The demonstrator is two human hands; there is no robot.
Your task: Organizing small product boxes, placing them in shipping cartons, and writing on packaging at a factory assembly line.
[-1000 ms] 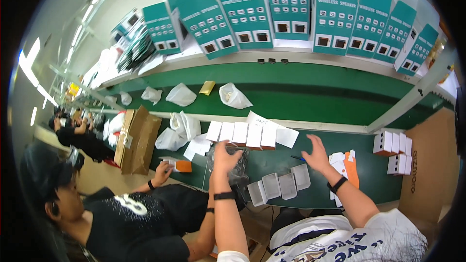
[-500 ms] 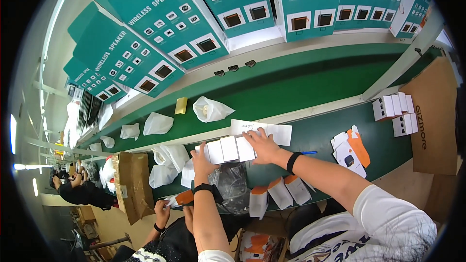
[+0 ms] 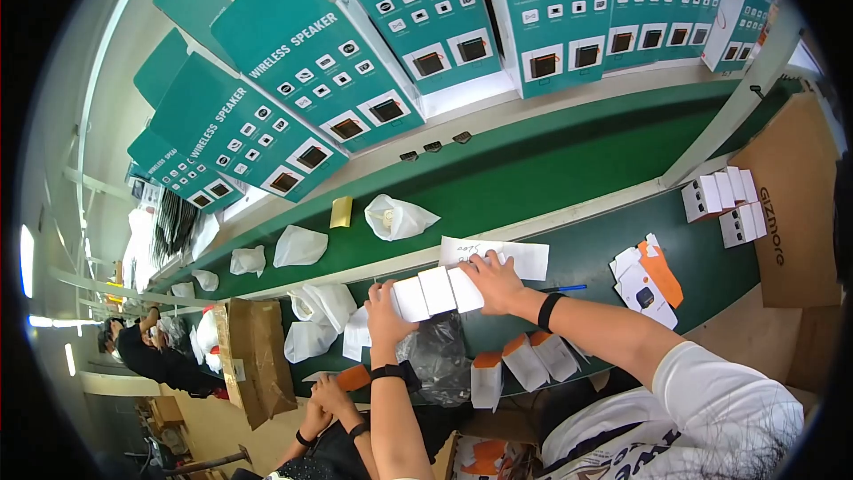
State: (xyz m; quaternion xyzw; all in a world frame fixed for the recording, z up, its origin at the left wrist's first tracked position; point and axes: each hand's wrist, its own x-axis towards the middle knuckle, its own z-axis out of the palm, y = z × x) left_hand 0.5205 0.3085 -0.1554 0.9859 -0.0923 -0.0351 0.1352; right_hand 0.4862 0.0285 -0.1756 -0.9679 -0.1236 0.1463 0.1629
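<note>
A row of three small white boxes (image 3: 436, 292) is squeezed end to end between my hands over the green bench. My left hand (image 3: 387, 318) clasps the left end, with the thumb up. My right hand (image 3: 491, 282) grips the right end, its fingers over the far side. Behind the boxes lies a white paper sheet (image 3: 524, 260) with handwriting. Just in front of the row is a dark grey plastic bag (image 3: 440, 364). Several white boxes with orange tops (image 3: 526, 363) stand along the near edge, right of the bag.
A blue pen (image 3: 566, 288) and flat white-and-orange cartons (image 3: 647, 284) lie to the right. White boxes are stacked (image 3: 724, 204) beside a brown carton (image 3: 786, 213). White bags (image 3: 322, 311) sit left. A co-worker's hands (image 3: 329, 402) hold an orange-and-white piece near my left forearm. Teal boxes (image 3: 302, 80) line the shelf.
The view has shifted a little, so most things appear lower and further right. My hands keep hold of the white boxes. The co-worker's two hands have come together.
</note>
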